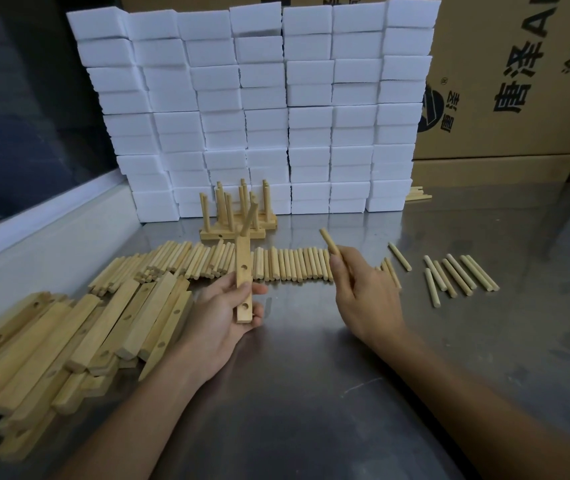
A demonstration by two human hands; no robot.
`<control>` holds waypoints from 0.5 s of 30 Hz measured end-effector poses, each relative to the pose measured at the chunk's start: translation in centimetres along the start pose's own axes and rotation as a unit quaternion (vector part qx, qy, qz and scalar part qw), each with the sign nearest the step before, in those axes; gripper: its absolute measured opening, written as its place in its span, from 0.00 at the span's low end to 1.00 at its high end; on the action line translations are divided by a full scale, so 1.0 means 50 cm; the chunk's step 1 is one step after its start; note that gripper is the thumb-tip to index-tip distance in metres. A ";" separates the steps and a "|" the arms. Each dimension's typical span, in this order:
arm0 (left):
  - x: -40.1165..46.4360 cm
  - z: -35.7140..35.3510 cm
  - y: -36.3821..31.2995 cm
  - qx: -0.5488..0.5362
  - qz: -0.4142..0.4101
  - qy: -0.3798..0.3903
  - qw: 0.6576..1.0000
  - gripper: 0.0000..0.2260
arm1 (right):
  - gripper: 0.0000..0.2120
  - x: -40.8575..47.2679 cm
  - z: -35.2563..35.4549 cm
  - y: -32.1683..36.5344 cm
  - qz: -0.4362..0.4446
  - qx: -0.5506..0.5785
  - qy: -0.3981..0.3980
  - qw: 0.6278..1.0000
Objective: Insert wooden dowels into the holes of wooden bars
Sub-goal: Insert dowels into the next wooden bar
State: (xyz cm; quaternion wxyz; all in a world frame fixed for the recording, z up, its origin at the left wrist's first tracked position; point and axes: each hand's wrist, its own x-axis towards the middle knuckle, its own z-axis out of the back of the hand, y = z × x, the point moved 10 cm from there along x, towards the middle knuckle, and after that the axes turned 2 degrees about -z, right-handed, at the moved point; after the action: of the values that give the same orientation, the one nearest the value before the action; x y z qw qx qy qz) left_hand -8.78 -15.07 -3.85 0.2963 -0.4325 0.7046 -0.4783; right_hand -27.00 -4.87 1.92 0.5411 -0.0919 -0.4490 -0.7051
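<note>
My left hand (pixel 223 311) grips a wooden bar (pixel 243 271) by its near end, holding it above the table with its far end pointing away. One dowel (pixel 249 216) stands in the hole at the bar's far end; two more holes show along it. To the right, my right hand (pixel 359 289) pinches a single dowel (pixel 329 241), its free end tilted up and to the left. The dowel is apart from the bar. A long row of loose dowels (pixel 290 265) lies on the table behind both hands.
A heap of bare bars (pixel 79 337) lies at the left on the steel table (pixel 311 375). Finished bars with upright dowels (pixel 238 216) stand in front of a wall of white foam blocks (pixel 263 109). More dowels (pixel 456 275) lie at the right; cardboard boxes (pixel 519 74) stand behind.
</note>
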 end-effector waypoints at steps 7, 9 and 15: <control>-0.012 -0.016 -0.013 0.067 -0.038 0.016 0.997 0.11 | 0.11 -0.027 -0.038 0.093 0.105 0.010 0.073 0.992; -0.014 -0.021 -0.014 0.074 -0.039 0.025 0.996 0.10 | 0.12 -0.037 -0.052 0.111 0.125 -0.004 0.093 0.988; -0.012 -0.024 -0.013 0.087 -0.047 0.040 0.994 0.12 | 0.11 -0.039 -0.055 0.113 0.124 -0.006 0.104 0.987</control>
State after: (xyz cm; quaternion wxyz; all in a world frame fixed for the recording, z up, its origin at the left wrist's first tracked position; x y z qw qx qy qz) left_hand -9.28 -14.16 -2.79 0.2817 -0.4179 0.6505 -0.5682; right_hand -20.48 -5.64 2.13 0.6679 -0.0758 -0.3711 -0.6407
